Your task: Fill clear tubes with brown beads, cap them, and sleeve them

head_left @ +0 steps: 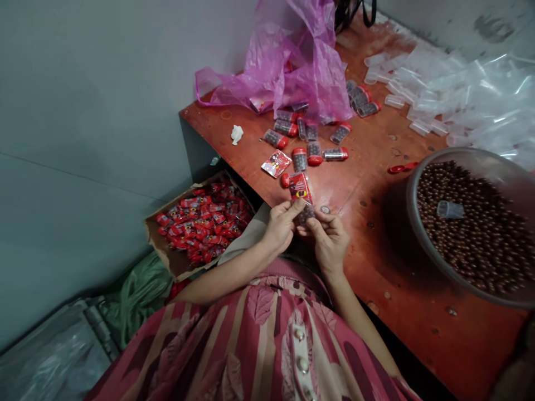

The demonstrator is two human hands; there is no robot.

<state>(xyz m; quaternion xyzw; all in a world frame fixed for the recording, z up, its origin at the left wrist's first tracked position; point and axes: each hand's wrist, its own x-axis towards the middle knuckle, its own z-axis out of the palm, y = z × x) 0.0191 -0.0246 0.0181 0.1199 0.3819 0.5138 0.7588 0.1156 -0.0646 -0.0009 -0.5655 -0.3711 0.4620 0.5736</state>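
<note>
Close to my body at the table edge, both hands grip a small clear tube of dark balls (306, 214). My left hand (281, 224) pinches it from the left, thumb on top. From the other side my right hand (331, 238) holds it with bent fingers. A red printed sachet (300, 185) lies against the tube's far end; whether my left thumb also presses on it I cannot tell. Just beyond are several filled tubes with red caps (300, 159) and another red and white sachet (276, 163).
A grey tub (412, 192) of brown balls stands at right, a clear cup (450, 209) on them. Empty clear tubes (438, 94) heap behind it. A pink plastic bag (267, 72) covers the table's far corner. Lower left, a cardboard box (178, 267) holds red-packed pieces. A red scoop (402, 167) lies beside the tub.
</note>
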